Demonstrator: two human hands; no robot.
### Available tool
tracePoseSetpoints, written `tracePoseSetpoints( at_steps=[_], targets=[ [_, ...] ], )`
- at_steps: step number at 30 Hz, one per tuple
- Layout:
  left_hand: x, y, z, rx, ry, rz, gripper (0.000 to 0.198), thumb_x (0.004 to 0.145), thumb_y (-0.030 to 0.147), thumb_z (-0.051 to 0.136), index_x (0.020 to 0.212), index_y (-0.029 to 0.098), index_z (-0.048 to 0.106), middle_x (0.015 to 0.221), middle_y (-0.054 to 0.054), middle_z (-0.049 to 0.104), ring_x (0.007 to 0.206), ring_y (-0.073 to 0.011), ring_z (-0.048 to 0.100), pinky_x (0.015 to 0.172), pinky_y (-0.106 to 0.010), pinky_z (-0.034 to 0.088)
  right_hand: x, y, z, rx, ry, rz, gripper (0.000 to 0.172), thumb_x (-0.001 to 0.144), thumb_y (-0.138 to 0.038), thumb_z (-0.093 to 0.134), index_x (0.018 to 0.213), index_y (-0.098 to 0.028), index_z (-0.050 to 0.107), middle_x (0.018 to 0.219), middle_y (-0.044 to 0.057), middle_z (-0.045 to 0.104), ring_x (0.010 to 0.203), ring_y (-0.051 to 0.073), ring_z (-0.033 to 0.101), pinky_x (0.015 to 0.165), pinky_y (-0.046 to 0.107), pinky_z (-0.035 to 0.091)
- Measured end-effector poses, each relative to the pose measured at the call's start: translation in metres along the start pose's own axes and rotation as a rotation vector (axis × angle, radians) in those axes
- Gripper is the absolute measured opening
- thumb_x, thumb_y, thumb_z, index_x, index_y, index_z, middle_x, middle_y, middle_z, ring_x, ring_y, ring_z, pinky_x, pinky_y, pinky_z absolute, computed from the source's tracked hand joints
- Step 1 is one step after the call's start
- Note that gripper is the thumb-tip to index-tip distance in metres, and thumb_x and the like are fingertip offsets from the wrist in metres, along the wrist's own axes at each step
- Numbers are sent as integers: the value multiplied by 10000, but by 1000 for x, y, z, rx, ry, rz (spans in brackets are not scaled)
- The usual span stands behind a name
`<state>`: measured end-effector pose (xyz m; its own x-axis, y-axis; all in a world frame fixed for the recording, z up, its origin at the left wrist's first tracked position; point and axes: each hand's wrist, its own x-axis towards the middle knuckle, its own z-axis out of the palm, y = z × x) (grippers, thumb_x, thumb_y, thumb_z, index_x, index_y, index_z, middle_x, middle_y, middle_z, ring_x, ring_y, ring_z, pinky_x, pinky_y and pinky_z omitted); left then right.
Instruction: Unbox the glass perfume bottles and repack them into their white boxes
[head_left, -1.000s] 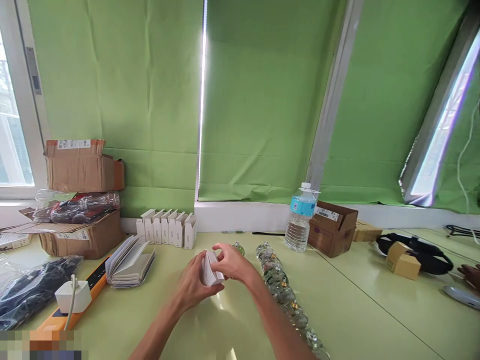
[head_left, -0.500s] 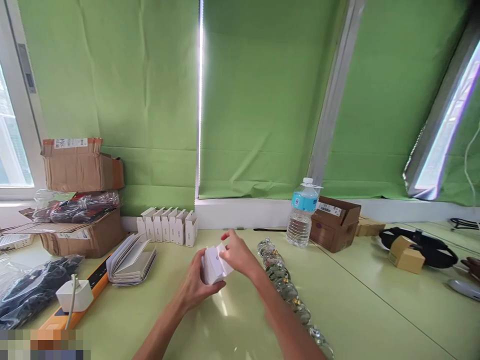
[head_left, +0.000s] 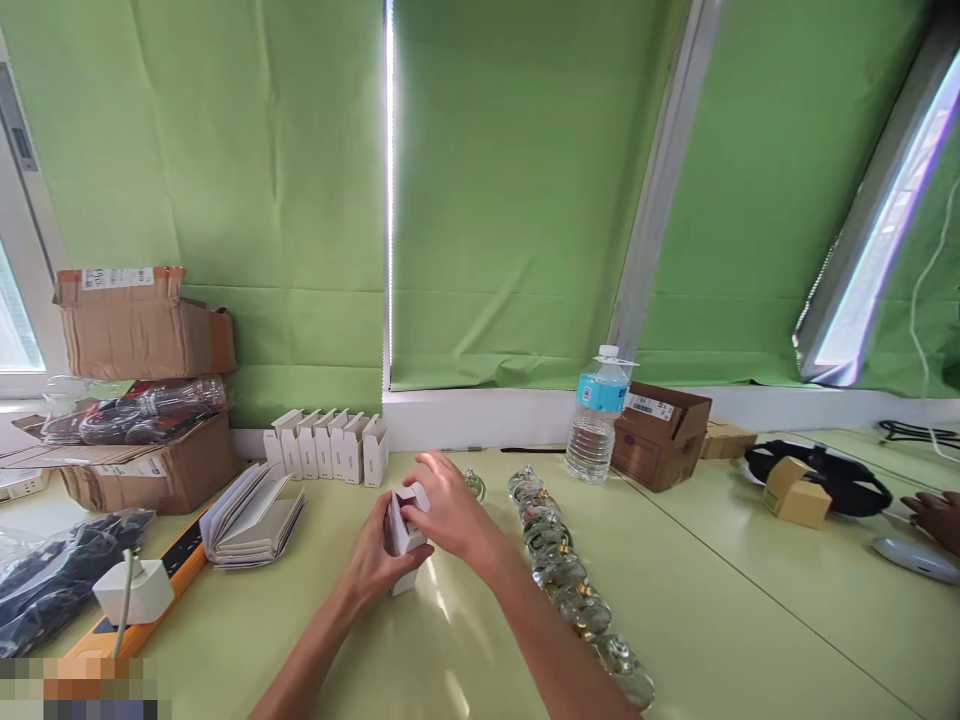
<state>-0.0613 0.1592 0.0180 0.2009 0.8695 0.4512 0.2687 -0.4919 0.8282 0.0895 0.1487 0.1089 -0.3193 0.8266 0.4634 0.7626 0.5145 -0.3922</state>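
Observation:
A small white carton (head_left: 405, 537) stands nearly upright above the table, its top open and dark inside. My left hand (head_left: 373, 552) is closed round its left side, thumb across the front. At the carton's top, my right hand (head_left: 444, 505) grips the raised flap and rim with thumb and fingers. Partly hidden behind that hand is a small round glass piece (head_left: 475, 486). To the right, several clear glass pieces with gold-coloured bits (head_left: 559, 566) lie in a slanting row. Several white cartons (head_left: 346, 447) stand in a row against the wall, and flattened white cartons (head_left: 255, 520) lie stacked at left.
An orange power strip (head_left: 187, 565) with a white plug (head_left: 133, 592) lies at left, near brown boxes (head_left: 150, 335). At the back right are a water bottle (head_left: 592, 430) and a brown box (head_left: 660, 440). Another person's hand (head_left: 937, 515) rests at the far right edge.
The carton has turned from tilted to more upright, its opening now facing up. My right hand has shifted left over its top. The view has swung slightly right.

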Motion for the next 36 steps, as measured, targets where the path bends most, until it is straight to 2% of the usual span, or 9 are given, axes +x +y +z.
tracePoseSetpoints(
  at_steps=[3,5,11,13,20,24,28,32,36],
  targets=[
    [0,1,0,-7,9,16,529,711,352,707,1176,203,504,1082,-65,655,967,-263,621,824,-371,501,-1,-14,2,28,-35,-81,148,850,-206,573,934,-208,695,1157,67,623,1193,220,470,1020,327,337],
    [0,2,-1,-6,17,43,563,705,301,695,1218,208,485,1127,-67,646,1003,-265,611,860,-372,488,-3,-17,3,70,-104,-99,208,884,-163,484,904,-215,685,981,45,664,1041,188,550,912,283,392],
    [0,3,-3,18,-7,25,593,722,380,706,1246,224,476,1099,-53,650,923,-241,618,787,-343,490,-6,-8,0,115,-109,135,210,877,-220,459,1044,-221,586,927,41,656,817,163,595,645,231,395],
    [-1,3,-3,27,-20,14,580,731,397,707,1236,233,472,1066,-40,651,890,-227,617,764,-333,489,-5,-5,-2,151,-133,155,193,860,-230,478,1020,-215,585,877,24,663,728,142,587,600,217,382],
    [-1,3,-4,15,-43,17,555,732,336,710,1219,240,463,1069,-34,645,899,-221,616,782,-330,489,-2,-2,-11,135,-214,63,208,813,-224,493,704,-186,666,686,12,669,621,129,550,564,222,367],
    [-2,5,-5,-28,-27,8,560,729,324,707,1219,225,455,1056,-38,655,895,-221,628,782,-323,493,-5,0,-14,150,-348,93,141,713,-161,553,719,-189,691,695,2,681,613,128,570,523,206,354],
    [-2,8,-4,-48,-33,-5,531,741,370,700,1197,222,470,1009,-33,668,862,-220,638,751,-314,494,-5,0,-12,101,-282,146,226,741,-164,530,864,-210,714,723,15,689,607,136,567,509,210,338],
    [-1,7,-2,-70,-39,14,571,718,357,720,1213,228,465,1037,-34,668,891,-223,644,774,-316,500,-4,-3,-11,-38,-270,119,233,729,-100,494,713,-210,698,657,27,665,589,139,533,524,229,296],
    [0,4,-1,-35,-44,35,588,720,348,720,1231,224,456,1026,-33,659,882,-217,641,785,-332,506,-6,-7,-15,-106,-285,106,218,730,-105,508,748,-226,688,694,25,668,629,146,542,531,231,275]
  ],
)
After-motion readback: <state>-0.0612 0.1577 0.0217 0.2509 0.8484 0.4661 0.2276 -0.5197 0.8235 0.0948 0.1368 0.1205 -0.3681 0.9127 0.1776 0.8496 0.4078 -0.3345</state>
